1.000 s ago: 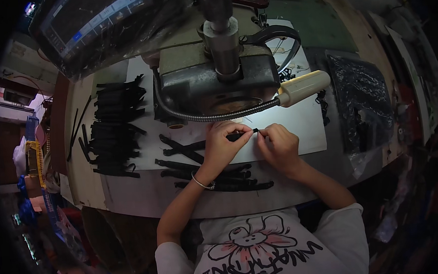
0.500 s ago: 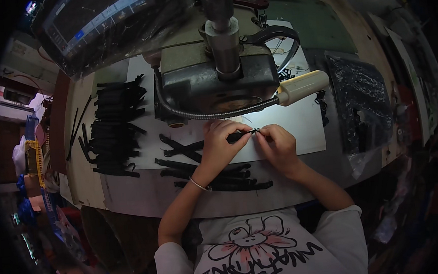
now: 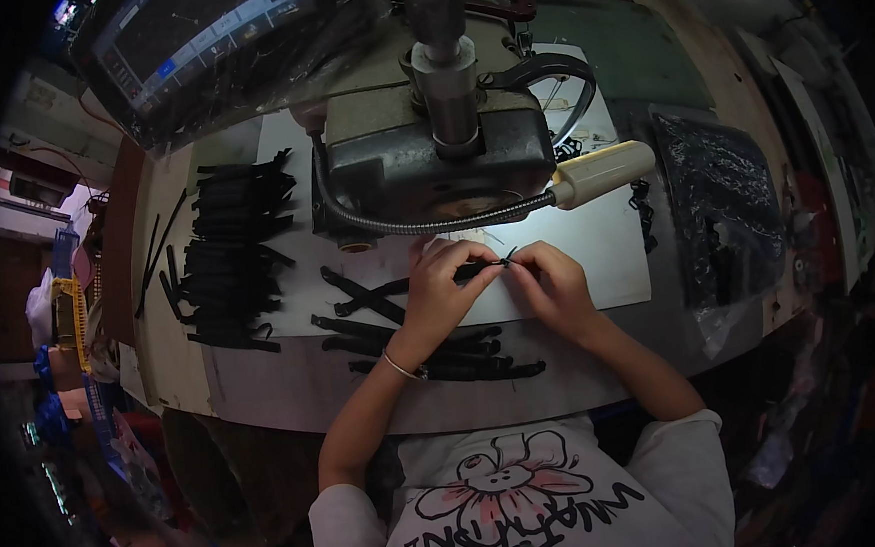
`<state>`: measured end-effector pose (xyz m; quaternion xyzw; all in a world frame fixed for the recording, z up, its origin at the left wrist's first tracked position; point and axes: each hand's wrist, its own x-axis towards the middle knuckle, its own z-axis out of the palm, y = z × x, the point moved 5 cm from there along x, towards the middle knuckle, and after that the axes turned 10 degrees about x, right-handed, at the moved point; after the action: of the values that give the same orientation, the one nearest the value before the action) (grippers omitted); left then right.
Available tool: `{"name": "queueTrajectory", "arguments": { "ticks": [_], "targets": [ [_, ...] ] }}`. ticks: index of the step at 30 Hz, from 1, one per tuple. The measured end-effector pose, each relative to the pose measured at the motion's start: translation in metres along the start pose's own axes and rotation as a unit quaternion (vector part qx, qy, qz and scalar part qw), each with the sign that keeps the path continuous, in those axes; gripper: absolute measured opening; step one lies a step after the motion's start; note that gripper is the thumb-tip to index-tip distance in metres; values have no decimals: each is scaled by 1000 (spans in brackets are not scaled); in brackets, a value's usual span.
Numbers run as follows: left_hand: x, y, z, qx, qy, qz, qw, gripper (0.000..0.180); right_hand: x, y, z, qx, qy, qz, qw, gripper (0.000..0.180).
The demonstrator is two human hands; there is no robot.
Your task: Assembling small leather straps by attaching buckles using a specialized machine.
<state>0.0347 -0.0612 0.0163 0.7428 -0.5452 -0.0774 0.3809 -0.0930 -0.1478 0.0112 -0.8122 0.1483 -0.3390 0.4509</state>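
Bare white surface lies open at 3 o'clock of the hands. The machine and lamp block 12 o'clock; loose straps crowd 9 o'clock, more straps at 6, the strap stack farther left.

White short-sleeved T-shirt, sleeves ending above the elbows, forearms bare. Chest print: cartoon flower-like figure outlined in black with pink-red shading on the petals, above a row of bold black block lettering, seen upside down from the head camera. Thin silver-coloured bangle at the wrist of the left hand. No glove, ring or watch visible on the right hand. Lower body hidden below the edge of the view.
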Motion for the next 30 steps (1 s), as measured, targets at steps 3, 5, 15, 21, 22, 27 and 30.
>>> {"name": "queueTrajectory", "arguments": {
  "ticks": [3, 5, 15, 21, 22, 27, 30],
  "targets": [
    [5, 2, -6, -43, -80, 33, 995, 23, -2, 15, 4, 200, -77, 118, 970, 8],
    [5, -4, 0, -79, -196, 50, 976, 24, -4, 17, 10, 281, -127, 158, 938, 10],
    [1, -12, -2, -2, -127, 91, 988, 19, 6, 11, 8, 129, -109, 64, 983, 13],
    [5, -14, -18, 170, 29, 163, 971, 23, 36, 36, 14, 231, -131, 269, 926, 12],
    [5, -20, -16, 173, 29, 160, 971, 23, 46, 39, 14, 199, -135, 300, 923, 12],
    [6, -28, -6, 338, 99, 221, 909, 26, 63, 71, 22, 141, -96, 313, 934, 21],
    [7, -33, -2, 360, 94, 213, 904, 27, 71, 75, 24, 9, -90, 222, 971, 26]
  ]
}}
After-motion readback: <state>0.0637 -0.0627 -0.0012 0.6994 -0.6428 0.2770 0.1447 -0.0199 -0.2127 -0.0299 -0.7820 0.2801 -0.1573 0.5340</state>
